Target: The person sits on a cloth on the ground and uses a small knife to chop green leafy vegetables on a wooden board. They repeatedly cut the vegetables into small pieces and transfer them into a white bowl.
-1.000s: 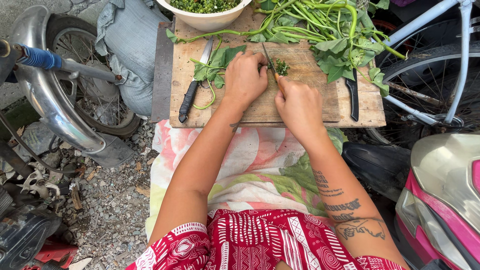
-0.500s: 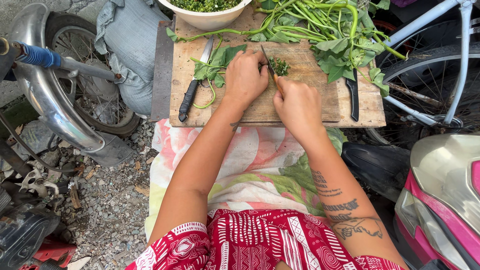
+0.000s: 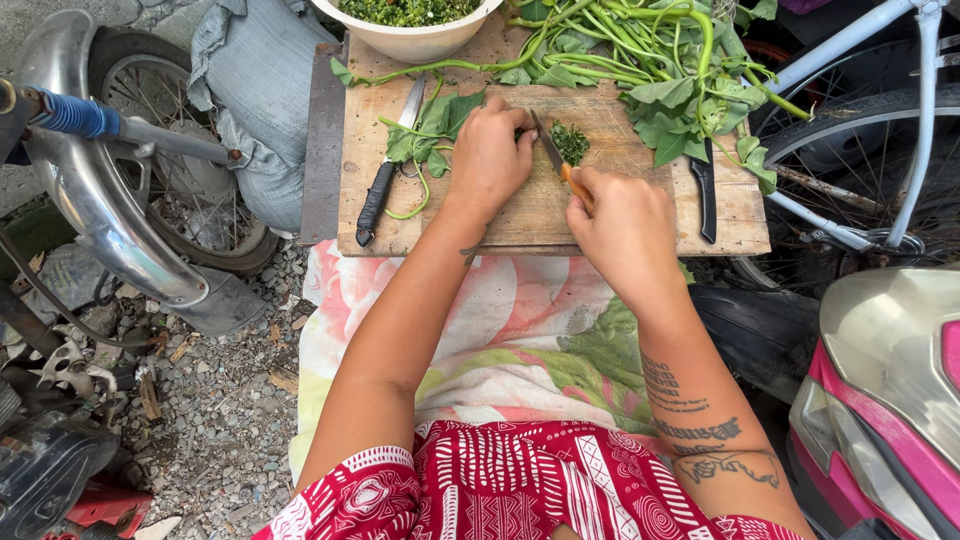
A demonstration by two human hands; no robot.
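Bundle of green stems sits mid-board, just past both hands, mostly hidden under the left hand, which is curled down over it w/ fingers bunched, pinning it flat. Its long axis can't be read properly (hand covers it), but the cut end faces right, toward the blade. Knife w/ orange handle is clenched in the right hand; blade runs diagonally up-left from the fist, tip right by the left fingertips, so left hand is the nearer one to the stems, right works from the near-right side. Just right of the blade: small heap of chopped greens, touching or nearly touching the edge. All on a wooden cutting board. Left part of board: loose leaves and a black-handled knife lying lengthwise, away from the body. Right edge: another dark-handled knife. Far right: big pile of long-stemmed leafy greens. Far edge, a white bowl filled w/ finely chopped greens (level near the rim). Floral cloth over the lap below.
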